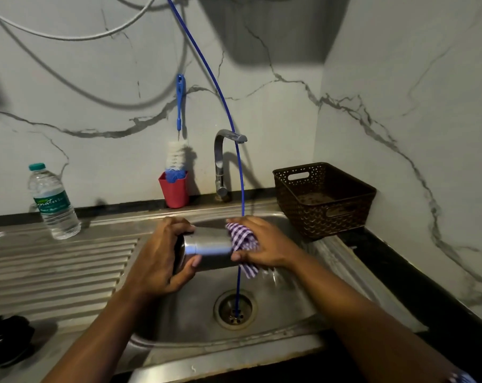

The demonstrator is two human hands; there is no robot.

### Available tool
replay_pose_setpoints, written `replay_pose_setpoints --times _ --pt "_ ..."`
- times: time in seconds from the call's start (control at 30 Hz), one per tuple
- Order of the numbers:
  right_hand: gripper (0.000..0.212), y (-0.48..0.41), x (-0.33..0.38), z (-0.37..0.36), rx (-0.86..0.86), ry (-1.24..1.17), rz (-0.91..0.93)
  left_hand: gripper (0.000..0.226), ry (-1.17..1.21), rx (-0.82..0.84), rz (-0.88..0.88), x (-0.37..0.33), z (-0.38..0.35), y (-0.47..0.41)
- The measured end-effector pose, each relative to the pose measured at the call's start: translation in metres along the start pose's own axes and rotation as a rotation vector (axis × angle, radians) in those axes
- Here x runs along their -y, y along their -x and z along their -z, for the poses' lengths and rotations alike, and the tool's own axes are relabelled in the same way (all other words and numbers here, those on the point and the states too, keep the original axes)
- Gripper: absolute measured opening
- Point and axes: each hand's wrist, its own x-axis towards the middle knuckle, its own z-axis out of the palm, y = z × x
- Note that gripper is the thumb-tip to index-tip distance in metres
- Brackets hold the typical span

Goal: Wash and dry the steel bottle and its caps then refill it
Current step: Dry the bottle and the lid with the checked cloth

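The steel bottle [209, 248] lies on its side in the air above the sink [179, 322], held between both hands, well above the drain [235, 306]. The left hand [162, 261] wraps round the bottle's left end, fingers curled over the top and thumb pressed along the near side, so most of the shiny body sticks out to the right of that grip. The right hand [264, 244] closes round a checked cloth [244, 240], purple and white, bunched against the bottle's right end; a corner of it hangs below the hand. Which end of the bottle is the mouth I cannot tell.

A thin blue tube [242, 189] curves down from above, passes just behind the cloth and ends in the drain. Behind the hands stands the tap [223, 161], with a red cup [174, 189] beside it and a bottle brush [177, 156] hanging into the cup. A plastic water bottle [54, 203] stands upright at the back of the draining board [54, 266], and a brown basket [325, 200] sits on the counter to the right. A dark object [7, 338] lies at the board's near left corner, too blurred to identify.
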Motion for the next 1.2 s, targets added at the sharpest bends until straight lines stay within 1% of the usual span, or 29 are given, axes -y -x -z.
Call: replay_pose_setpoints --times 0.03,0.1,0.17,0.2,0.23,0.27,0.33,0.37,0.43,0.47,0.53,0.57,0.6,0.67,0.77,0.8,0.83,0.87,0.93,1.0,1.03,1.1,1.17,1.2 --pt "0.102 -0.001 0.009 -0.003 -0.009 0.008 0.054 0.050 -0.007 0.014 -0.012 -0.001 -0.001 0.000" --pt "0.097 -0.006 0.032 -0.015 -0.095 0.065 0.192 0.049 0.004 0.026 -0.032 0.000 -0.001 0.000" --pt "0.092 -0.012 0.042 -0.023 -0.163 0.101 0.241 0.048 -0.002 0.027 -0.048 0.002 0.001 0.000" --pt "0.089 -0.012 0.042 -0.021 -0.159 0.092 0.218 0.049 -0.014 0.030 -0.051 0.002 0.002 -0.001" --pt "0.086 -0.011 0.036 -0.018 -0.130 0.052 0.156 0.049 -0.026 0.035 -0.050 0.001 0.004 -0.001" --pt "0.079 -0.008 0.026 -0.013 -0.072 -0.012 0.037 0.050 -0.032 0.041 -0.048 0.000 0.004 -0.001" --pt "0.060 -0.002 0.005 0.000 0.043 -0.196 -0.221 0.051 -0.017 0.052 -0.046 -0.002 0.004 -0.001" --pt "0.058 0.000 -0.003 0.004 0.069 -0.237 -0.297 0.050 -0.002 0.058 -0.048 -0.002 0.002 -0.001" --pt "0.068 -0.001 -0.003 0.005 0.123 -0.202 -0.330 0.050 0.016 0.073 -0.047 -0.002 -0.003 0.000" --pt "0.066 -0.004 0.008 0.004 0.143 -0.198 -0.306 0.049 0.017 0.083 -0.041 -0.001 -0.005 0.000" --pt "0.049 -0.013 0.031 -0.001 0.174 -0.212 -0.230 0.049 0.007 0.108 -0.035 0.000 -0.007 0.001" --pt "0.043 -0.018 0.041 -0.002 0.179 -0.233 -0.200 0.049 0.002 0.123 -0.038 0.001 -0.007 0.002" --pt "0.042 -0.021 0.046 -0.001 0.185 -0.260 -0.194 0.049 0.001 0.136 -0.046 0.001 -0.007 0.002" --pt "0.048 -0.019 0.035 0.003 0.228 -0.331 -0.245 0.049 0.009 0.148 -0.053 -0.002 -0.007 0.001" --pt "0.078 -0.006 -0.008 0.007 0.390 -0.429 -0.455 0.049 0.052 0.120 -0.026 -0.006 -0.009 0.000" --pt "0.086 -0.003 -0.019 0.007 0.390 -0.456 -0.521 0.050 0.064 0.105 -0.011 -0.007 -0.010 0.000" --pt "0.089 -0.002 -0.023 0.009 0.389 -0.451 -0.548 0.050 0.071 0.089 0.009 -0.009 -0.011 0.000" --pt "0.085 -0.003 -0.020 0.011 0.404 -0.415 -0.535 0.051 0.078 0.075 0.028 -0.009 -0.013 0.000" --pt "0.067 -0.009 0.000 0.017 0.374 -0.304 -0.425 0.052 0.086 0.058 0.055 -0.008 -0.014 -0.001" --pt "0.049 -0.016 0.034 0.015 0.237 -0.231 -0.301 0.052 0.074 0.041 0.095 -0.008 -0.013 0.001" --pt "0.044 -0.018 0.046 0.010 0.144 -0.181 -0.222 0.051 0.058 0.018 0.119 -0.007 -0.012 0.002" --pt "0.046 -0.018 0.051 -0.004 -0.013 -0.021 -0.065 0.043 0.040 -0.052 0.200 -0.006 -0.011 0.004" --pt "0.058 -0.014 0.038 -0.007 -0.079 0.151 0.047 0.026 0.082 -0.151 0.327 -0.006 -0.011 0.004" --pt "0.065 -0.013 0.030 -0.005 -0.114 0.226 0.095 0.023 0.112 -0.211 0.391 -0.006 -0.011 0.004"
